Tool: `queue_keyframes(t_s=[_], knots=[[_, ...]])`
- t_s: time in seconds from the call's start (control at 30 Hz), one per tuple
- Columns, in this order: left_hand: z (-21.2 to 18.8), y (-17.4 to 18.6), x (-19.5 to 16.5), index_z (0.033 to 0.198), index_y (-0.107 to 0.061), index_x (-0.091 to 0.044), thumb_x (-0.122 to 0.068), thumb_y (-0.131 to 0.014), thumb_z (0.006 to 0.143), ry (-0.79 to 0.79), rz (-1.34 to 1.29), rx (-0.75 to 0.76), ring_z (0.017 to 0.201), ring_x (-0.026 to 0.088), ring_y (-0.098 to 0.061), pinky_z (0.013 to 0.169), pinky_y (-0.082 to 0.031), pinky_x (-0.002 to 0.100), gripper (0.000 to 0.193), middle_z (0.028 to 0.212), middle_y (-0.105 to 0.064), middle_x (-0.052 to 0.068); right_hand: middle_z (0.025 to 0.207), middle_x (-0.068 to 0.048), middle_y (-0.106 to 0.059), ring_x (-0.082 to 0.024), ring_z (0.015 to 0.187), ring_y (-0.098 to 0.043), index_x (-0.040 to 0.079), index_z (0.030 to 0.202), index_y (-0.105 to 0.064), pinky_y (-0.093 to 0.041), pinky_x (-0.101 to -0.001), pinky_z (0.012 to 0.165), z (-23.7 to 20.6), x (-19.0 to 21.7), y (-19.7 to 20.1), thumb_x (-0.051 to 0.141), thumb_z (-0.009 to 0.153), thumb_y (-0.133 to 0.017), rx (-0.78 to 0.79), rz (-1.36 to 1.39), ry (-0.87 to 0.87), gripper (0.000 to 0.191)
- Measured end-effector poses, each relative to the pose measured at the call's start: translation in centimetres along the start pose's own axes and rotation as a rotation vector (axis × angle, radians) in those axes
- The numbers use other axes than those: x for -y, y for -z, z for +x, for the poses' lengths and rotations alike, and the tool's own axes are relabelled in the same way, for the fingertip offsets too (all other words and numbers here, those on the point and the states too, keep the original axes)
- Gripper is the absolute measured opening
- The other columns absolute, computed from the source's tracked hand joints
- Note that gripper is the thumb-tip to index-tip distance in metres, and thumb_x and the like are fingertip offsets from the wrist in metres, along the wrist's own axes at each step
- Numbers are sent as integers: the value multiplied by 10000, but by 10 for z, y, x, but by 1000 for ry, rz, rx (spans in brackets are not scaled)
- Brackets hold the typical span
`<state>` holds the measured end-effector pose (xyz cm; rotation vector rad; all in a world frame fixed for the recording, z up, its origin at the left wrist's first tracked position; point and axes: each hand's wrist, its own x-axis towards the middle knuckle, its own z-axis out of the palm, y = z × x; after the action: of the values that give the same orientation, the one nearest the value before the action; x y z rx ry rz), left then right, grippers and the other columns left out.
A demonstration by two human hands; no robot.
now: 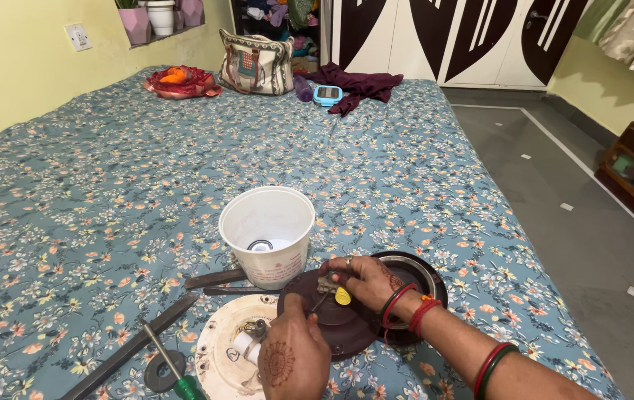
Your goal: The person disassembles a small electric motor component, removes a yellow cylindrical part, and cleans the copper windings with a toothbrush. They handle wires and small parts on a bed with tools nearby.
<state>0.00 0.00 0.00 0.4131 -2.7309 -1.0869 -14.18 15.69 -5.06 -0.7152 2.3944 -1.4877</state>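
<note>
- Right hand [365, 281] lies palm down on the dark maroon round cover [335, 322], fingers curled in around a small metal part [327, 284] with a yellow tag [343, 296] beside it; looks like a pinch grip, though the fingers hide most of it.
- Left hand [294, 355] sits at the near edge of the same cover, back of hand up, fingers bent down onto the rim (can't tell whether it grips or only presses).
- The cover lies flat on the floral bedsheet [109, 192], overlapping a black ring plate [420, 274] behind it.
- White round base [220, 355] with a small white cylinder touches the cover's left side.
- White plastic bucket [267, 233] stands upright just behind the hands.
- Green-handled screwdriver [172, 370] and a long dark metal bar [131, 344] lie left of the base.
- Handbag [256, 63] and blue box [327, 94] far back on the bed.
</note>
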Motion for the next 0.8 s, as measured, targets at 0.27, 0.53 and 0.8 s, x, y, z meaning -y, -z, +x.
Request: queue_keyframes(t_s=[0.27,0.53,0.8], knots=[[7,-45,8,1088,-594,-91,-258,-554,982,112,-37,1,927,399,-730,810,-541,517,202,875,-742,223,1110,-37,-764,-107,1030,-696,86,1282,-656,-569,-297,911,-18,-2,10,61,945,-583,9,-32,53,346],[47,-87,56,930,-602,16,-294,-533,1041,335,-818,33,427,234,-497,430,-395,416,336,556,-555,114,1101,-105,-755,-242,1068,-721,55,1084,-709,-555,-358,922,-14,-2,6,107,782,-774,-49,-285,262,313],[68,-116,51,1021,-622,-33,-307,-485,1035,509,-842,143,382,226,-482,374,-344,372,306,563,-586,116,927,-116,-749,-276,919,-716,72,1007,-712,-560,-390,814,11,-70,-7,123,819,-764,-228,-387,197,202]])
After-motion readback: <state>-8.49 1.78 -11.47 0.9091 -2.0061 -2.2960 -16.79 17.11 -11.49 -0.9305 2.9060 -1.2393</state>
